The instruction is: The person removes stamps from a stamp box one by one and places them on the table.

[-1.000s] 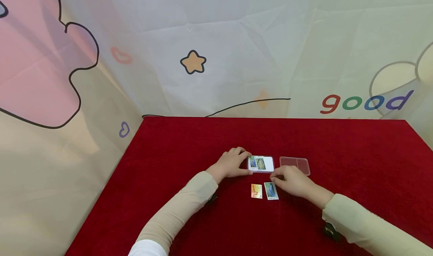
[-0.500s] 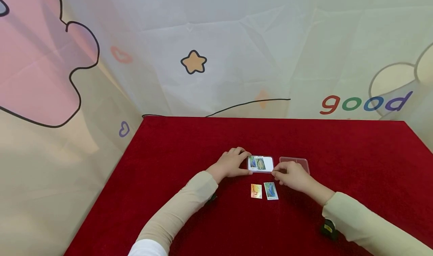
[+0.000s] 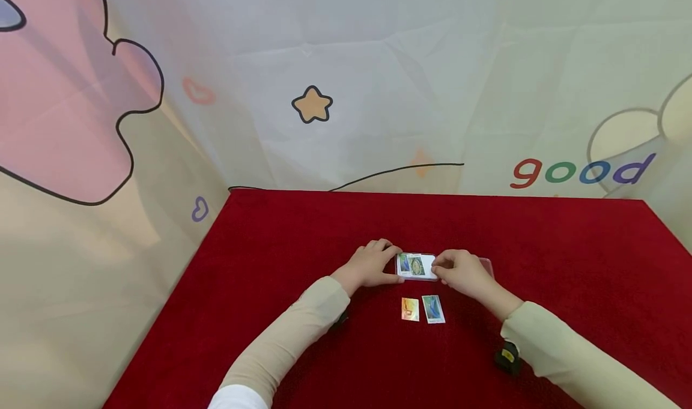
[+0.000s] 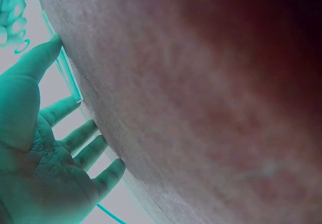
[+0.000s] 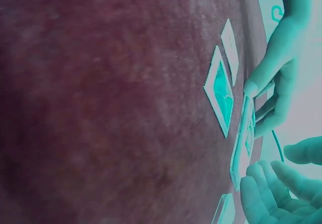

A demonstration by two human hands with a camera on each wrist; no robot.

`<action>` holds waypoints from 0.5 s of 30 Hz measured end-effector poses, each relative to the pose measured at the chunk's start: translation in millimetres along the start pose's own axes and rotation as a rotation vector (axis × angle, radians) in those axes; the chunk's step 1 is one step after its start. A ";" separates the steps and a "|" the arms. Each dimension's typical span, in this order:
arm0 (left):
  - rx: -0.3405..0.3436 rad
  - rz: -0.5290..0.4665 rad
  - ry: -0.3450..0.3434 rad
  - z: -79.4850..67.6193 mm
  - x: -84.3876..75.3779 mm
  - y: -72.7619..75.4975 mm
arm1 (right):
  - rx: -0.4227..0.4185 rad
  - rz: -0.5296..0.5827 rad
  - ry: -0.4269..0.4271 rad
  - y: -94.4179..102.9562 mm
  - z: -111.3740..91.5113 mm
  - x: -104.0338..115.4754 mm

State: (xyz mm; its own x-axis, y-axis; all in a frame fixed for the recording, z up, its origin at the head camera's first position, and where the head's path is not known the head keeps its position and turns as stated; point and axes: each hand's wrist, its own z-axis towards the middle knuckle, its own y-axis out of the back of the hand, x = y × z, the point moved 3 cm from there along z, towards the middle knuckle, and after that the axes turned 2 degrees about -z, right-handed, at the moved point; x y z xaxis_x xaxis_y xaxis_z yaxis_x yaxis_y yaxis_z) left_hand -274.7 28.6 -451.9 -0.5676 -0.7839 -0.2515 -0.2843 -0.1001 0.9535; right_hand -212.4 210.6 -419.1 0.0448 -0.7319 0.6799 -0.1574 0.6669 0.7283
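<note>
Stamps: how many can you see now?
4: an orange stamp and a blue stamp on the red cloth; a second blue stamp and an oval-patterned stamp in the clear case. More could be hidden by the right hand.

Left sleeve: beige, white cloth at upper end
Right sleeve: pale cream
Right wrist device: black, yellow mark
Left wrist device: dark, mostly hidden
Left hand: bare
Right hand: bare
</note>
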 end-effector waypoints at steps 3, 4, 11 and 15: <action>0.002 -0.001 0.000 -0.4 0.3 -0.2 | -0.033 -0.023 -0.012 -0.4 3.8 0.3; 0.004 -0.003 0.001 -0.3 0.3 -0.2 | -0.043 -0.029 -0.016 -0.4 4.7 0.4; 0.009 -0.003 0.012 0.0 0.0 0.9 | -0.070 -0.059 -0.035 -0.9 8.8 3.8; 0.008 -0.009 0.012 -0.2 -0.2 1.1 | -0.060 -0.070 -0.062 -2.4 13.5 4.7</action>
State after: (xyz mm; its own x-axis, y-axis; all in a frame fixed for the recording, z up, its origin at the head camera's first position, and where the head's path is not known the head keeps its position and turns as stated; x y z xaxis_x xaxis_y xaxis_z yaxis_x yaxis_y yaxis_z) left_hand -274.7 28.5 -450.8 -0.5558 -0.7902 -0.2581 -0.2953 -0.1025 0.9499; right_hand -225.1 203.7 -418.8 -0.0081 -0.7829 0.6221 -0.0967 0.6198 0.7788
